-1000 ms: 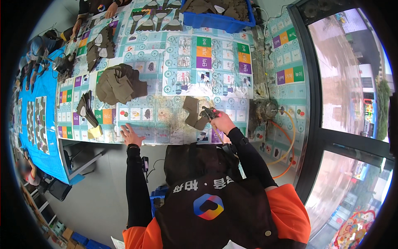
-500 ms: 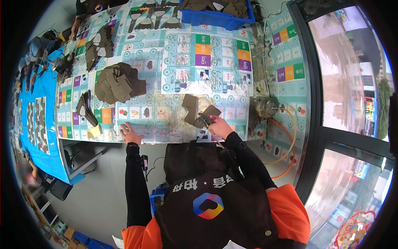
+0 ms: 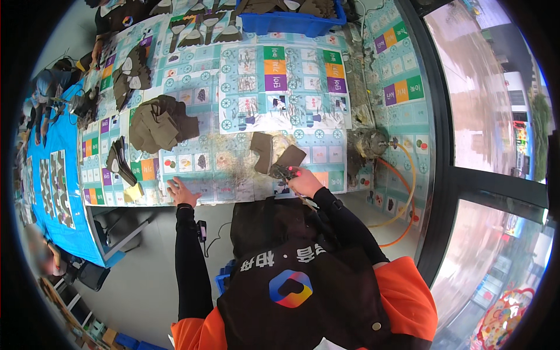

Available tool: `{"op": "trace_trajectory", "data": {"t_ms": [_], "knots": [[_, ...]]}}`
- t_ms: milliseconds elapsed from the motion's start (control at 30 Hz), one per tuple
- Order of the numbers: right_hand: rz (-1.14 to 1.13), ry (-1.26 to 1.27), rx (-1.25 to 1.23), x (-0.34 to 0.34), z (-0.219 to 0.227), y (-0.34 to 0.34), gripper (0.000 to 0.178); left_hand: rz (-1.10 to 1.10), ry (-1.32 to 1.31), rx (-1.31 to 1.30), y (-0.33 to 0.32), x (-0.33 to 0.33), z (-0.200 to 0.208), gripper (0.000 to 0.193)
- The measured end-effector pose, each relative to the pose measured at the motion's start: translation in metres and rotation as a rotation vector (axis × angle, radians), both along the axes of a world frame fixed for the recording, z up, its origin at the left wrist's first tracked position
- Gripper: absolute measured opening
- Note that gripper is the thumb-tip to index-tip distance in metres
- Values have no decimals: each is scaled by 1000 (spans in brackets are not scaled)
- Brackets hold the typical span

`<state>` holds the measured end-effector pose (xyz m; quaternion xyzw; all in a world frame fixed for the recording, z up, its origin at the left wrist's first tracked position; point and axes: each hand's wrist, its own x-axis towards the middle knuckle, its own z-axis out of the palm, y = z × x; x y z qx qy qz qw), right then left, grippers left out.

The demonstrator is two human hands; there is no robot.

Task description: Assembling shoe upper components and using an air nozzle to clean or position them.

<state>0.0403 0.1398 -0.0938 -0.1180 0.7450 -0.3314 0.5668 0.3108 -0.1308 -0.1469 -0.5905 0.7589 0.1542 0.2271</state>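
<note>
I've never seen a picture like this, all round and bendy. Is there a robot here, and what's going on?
No robot: these are a person's bare hands. One fisheye camera on the person's head looks down, so straight edges bend. The right hand holds a dark tool, perhaps a sprayer, near flat brown material on the table. The left hand, fingers spread, is at the table's near edge, holding nothing I can see. Farther in lie a heap of brown pieces and a blue crate with more inside.
</note>
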Motion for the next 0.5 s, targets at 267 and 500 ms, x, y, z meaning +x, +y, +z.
{"op": "trace_trajectory", "data": {"t_ms": [267,500], "knots": [[-132,87,-86,-11,-21,14,49,-11,-13,12,-1,-2,-2,113],[-267,-2,-65,-22,-2,12,43,4,-23,18,-1,-1,0,112]]}}
